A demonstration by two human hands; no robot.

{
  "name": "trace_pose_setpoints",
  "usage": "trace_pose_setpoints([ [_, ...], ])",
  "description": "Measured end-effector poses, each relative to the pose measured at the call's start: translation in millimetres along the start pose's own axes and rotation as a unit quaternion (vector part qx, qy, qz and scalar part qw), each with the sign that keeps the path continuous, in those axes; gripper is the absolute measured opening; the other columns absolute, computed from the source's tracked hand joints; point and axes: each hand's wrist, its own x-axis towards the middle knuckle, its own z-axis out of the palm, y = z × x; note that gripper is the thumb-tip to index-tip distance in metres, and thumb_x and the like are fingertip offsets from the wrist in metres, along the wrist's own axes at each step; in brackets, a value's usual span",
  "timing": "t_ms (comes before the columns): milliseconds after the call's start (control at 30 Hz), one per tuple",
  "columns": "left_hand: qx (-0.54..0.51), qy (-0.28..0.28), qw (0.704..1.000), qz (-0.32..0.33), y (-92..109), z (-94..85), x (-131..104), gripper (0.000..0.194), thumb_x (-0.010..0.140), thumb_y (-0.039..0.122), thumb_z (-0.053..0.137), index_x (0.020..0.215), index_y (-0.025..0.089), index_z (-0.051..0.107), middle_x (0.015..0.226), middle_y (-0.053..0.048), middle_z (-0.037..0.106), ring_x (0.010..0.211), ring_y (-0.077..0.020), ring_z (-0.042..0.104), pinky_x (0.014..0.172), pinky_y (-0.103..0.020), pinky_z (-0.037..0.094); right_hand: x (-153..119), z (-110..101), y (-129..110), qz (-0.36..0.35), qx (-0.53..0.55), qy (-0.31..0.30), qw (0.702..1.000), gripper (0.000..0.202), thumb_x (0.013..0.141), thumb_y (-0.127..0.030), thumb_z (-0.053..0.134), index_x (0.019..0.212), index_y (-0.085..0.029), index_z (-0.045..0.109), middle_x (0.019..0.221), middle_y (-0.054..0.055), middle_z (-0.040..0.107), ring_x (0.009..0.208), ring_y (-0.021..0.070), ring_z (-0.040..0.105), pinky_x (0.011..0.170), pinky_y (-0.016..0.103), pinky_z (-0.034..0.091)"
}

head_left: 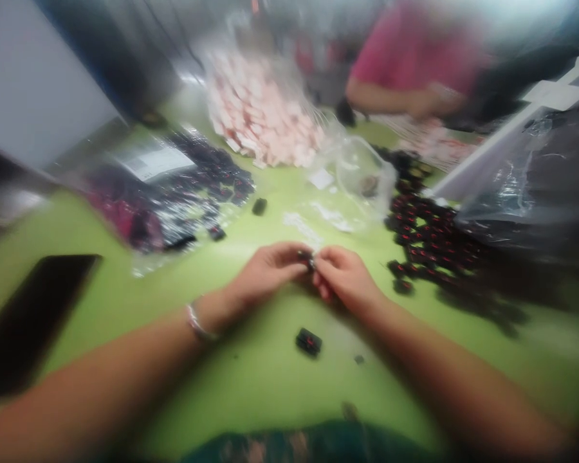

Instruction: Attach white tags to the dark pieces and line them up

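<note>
Both hands meet over the middle of the green table. My left hand [273, 269] has its fingers closed on a small black part [307, 259], which is mostly hidden by the fingertips. From the other side my right hand [342, 273] pinches the same part, thumb and fingers pressed together. Blur keeps its exact kind from showing. Nearer to me lies a black block with a red mark [309, 342], apart from both hands. Beyond the hands are small white pieces [302, 225] and another small black block [259, 206].
At left are a clear bag of black parts [217, 170] and a dark flat object [33, 321]. Behind stands a bag of pale pink pieces [260, 109]. Many black-and-red parts [429, 238] lie at right by a plastic-covered bin [525, 167]. A person in pink [415, 58] sits opposite.
</note>
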Motion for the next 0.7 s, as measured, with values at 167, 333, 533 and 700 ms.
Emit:
trace_pose_setpoints([
  [167,0.059,-0.019,0.998,0.023,-4,0.1,-1,0.030,0.074,0.025,0.073,0.103,0.016,0.070,0.097,-0.007,0.073,0.087,-0.0193,0.067,0.086,-0.033,0.051,0,-2,-2,0.011,-0.084,-0.004,0.996,0.015,0.078,-0.028,0.052,0.067,-0.021,0.046,0.045,-0.007,0.051,0.032,0.0074,0.044,0.032,0.018,0.031],
  [333,0.133,0.008,0.990,0.042,-8,2.0,-4,0.029,0.076,0.024,0.069,0.104,0.016,0.070,0.102,-0.007,0.072,0.095,-0.0214,0.066,0.092,-0.035,0.050,8,0,10,-0.122,-0.274,0.078,0.951,0.014,0.072,-0.019,0.051,0.060,-0.021,0.045,0.051,-0.004,0.051,0.047,0.0100,0.046,0.046,0.022,0.036],
  [533,0.047,0.028,0.998,-0.001,-6,-0.2,-2,0.034,0.072,0.025,0.074,0.104,0.015,0.069,0.096,-0.007,0.073,0.086,-0.0199,0.068,0.088,-0.036,0.052,7,3,11,-0.075,-0.161,0.046,0.983,0.013,0.078,-0.027,0.052,0.067,-0.021,0.047,0.052,-0.004,0.055,0.042,0.0094,0.049,0.041,0.021,0.038],
  [700,-0.025,0.010,1.000,-0.013,0,-1.4,1,0.037,0.069,0.024,0.078,0.102,0.014,0.067,0.088,-0.006,0.074,0.078,-0.0170,0.068,0.084,-0.034,0.053,4,0,3,0.016,0.044,-0.024,0.999,0.020,0.079,-0.037,0.057,0.077,-0.020,0.048,0.052,-0.005,0.059,0.036,0.0084,0.054,0.035,0.017,0.041],
])
